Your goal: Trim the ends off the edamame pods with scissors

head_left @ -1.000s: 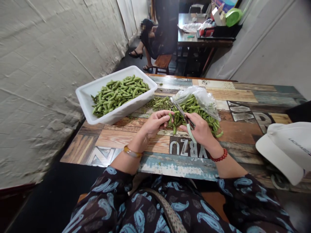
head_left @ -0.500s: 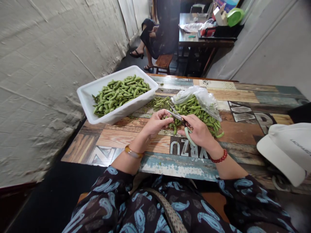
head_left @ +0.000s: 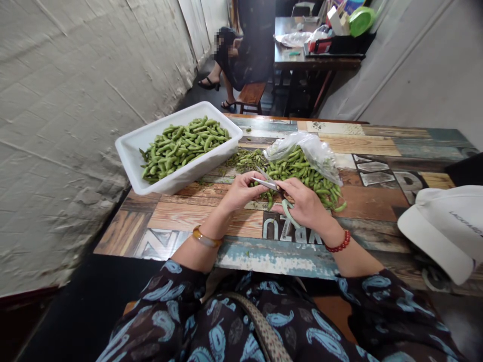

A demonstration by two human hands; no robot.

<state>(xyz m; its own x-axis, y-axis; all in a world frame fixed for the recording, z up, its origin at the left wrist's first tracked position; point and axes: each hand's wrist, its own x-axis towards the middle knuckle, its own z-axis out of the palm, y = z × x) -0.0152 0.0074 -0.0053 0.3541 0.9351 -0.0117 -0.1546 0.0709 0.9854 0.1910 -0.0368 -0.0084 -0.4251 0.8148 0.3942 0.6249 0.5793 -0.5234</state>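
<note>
My right hand [head_left: 304, 201] grips a pair of scissors [head_left: 287, 213] with pale green handles. Their blades are apart and point left, reaching my left hand [head_left: 242, 191]. The thumb and fingers of that hand are pinched together on a green soybean pod, mostly hidden by the fingers and blades. Just beyond both hands, a heap of green soybean pods [head_left: 315, 176] spills from a clear plastic bag [head_left: 307, 146]. Small stems and trimmings [head_left: 245, 160] lie left of the bag. At the left, a white plastic tub [head_left: 181, 180] holds many more pods [head_left: 181, 151].
The patterned wooden table [head_left: 204, 213] carries all this. A white cap [head_left: 441, 226] lies at its right end. Past the far edge, a person in dark clothes [head_left: 256, 45] sits on a wooden stool [head_left: 251, 94] beside another table [head_left: 290, 63]. A rough white wall [head_left: 56, 125] runs along the left.
The view has shifted slightly, so the tub, bag and far table appear a little further left. My hands and the scissors keep nearly the same place over the pods.
</note>
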